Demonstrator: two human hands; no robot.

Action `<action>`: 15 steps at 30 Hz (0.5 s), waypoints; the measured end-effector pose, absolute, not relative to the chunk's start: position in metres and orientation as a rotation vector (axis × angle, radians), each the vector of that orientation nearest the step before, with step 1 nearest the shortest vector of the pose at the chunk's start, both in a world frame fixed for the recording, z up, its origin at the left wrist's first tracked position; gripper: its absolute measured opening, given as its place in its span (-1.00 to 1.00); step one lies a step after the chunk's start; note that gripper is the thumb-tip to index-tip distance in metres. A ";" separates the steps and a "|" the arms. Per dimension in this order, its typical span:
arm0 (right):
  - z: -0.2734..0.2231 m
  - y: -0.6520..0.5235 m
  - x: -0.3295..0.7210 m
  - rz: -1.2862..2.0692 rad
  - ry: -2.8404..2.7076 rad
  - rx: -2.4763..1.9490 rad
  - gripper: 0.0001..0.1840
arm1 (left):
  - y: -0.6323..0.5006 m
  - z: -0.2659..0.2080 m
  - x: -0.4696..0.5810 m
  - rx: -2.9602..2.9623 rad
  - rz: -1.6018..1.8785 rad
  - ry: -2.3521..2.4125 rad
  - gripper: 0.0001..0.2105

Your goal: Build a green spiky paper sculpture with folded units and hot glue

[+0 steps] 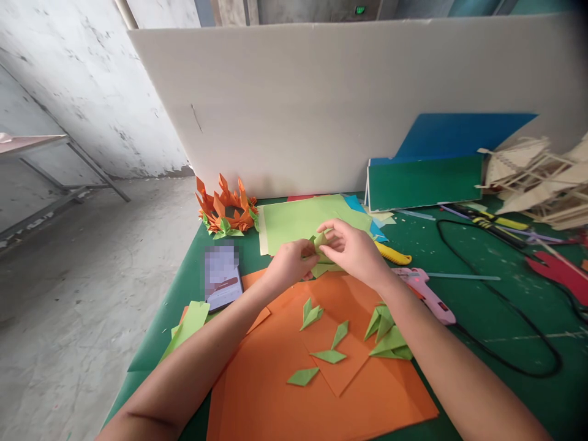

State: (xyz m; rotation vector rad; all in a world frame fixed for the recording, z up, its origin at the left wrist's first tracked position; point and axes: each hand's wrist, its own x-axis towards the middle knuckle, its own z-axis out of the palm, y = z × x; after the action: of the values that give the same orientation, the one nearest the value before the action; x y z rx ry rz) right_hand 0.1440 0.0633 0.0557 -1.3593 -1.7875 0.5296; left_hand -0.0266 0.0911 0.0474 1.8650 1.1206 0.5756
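Between my two hands is a small folded piece of green paper (320, 241), pinched by the fingers of both. My left hand (293, 263) is closed on its left side, and my right hand (348, 248) grips it from the right. Below them lies a large orange paper sheet (275, 392). On it rest several folded green paper leaves, one of them a diamond shape (303, 376), another a small sprig (312, 313). A larger cluster of green folded leaves (390, 337) sits by my right forearm. Light green sheets (294, 220) lie just beyond my hands.
An orange and green paper crown (227, 208) stands at the back left, near a phone (223, 278). Right of my hands are a yellow cutter (394, 253), a pink glue gun (427, 294) with a black cord (505, 303), and pliers (493, 229). A white board (294, 110) rises behind.
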 end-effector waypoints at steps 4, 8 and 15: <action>0.056 0.063 0.145 0.540 -1.790 -1.357 -0.70 | 0.091 0.048 -0.027 1.866 0.568 1.129 -0.91; 0.057 0.063 0.144 0.551 -1.791 -1.354 -0.68 | 0.091 0.048 -0.028 1.888 0.576 1.117 -0.92; 0.061 0.061 0.143 0.610 -1.863 -1.337 -0.56 | 0.090 0.047 -0.029 1.885 0.585 1.117 -0.93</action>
State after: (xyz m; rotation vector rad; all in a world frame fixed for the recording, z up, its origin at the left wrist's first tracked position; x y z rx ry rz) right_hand 0.1425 0.0613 0.0611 -1.3367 -1.8625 0.6104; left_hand -0.0294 0.0904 0.0472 1.8848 1.1168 0.5849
